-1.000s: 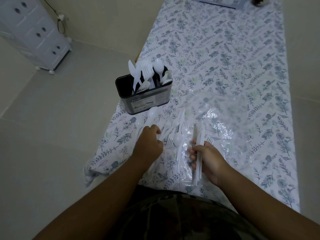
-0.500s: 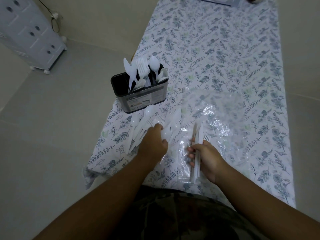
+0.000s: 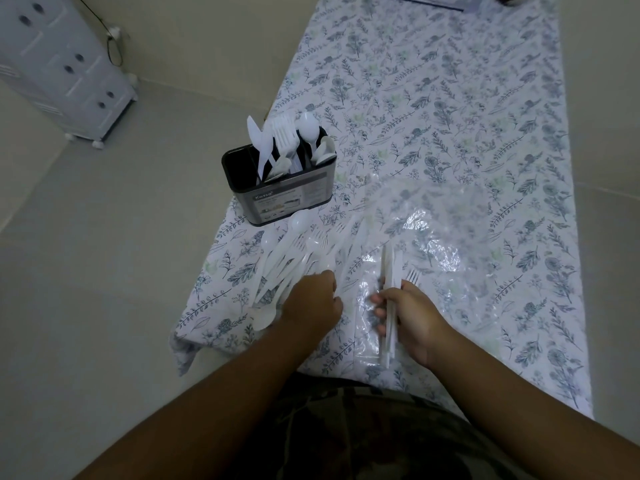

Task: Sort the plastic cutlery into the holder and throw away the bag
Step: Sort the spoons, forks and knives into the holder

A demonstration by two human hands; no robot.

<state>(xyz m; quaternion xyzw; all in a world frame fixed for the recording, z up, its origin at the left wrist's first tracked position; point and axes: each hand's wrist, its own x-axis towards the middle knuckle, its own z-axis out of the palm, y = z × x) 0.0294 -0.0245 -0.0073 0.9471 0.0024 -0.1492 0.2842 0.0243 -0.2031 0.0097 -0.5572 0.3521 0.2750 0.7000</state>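
Meanwhile, a bundle of white plastic knives (image 3: 389, 299) was kept gripped in the right hand (image 3: 408, 317); the left hand (image 3: 311, 303), curled, had been moved onto loose white cutlery (image 3: 291, 258) near the black holder (image 3: 277, 188). More sorting was judged pending, with the clear crinkled bag (image 3: 433, 251) flat on the worktop (image 3: 450, 116).

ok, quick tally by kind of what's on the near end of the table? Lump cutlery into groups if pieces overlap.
Holder: 1
Plastic bag: 1
Cutlery pile: 1 (pieces overlap, not countable singly)
Cutlery bundle, gripped by the right hand: 1
Total: 4
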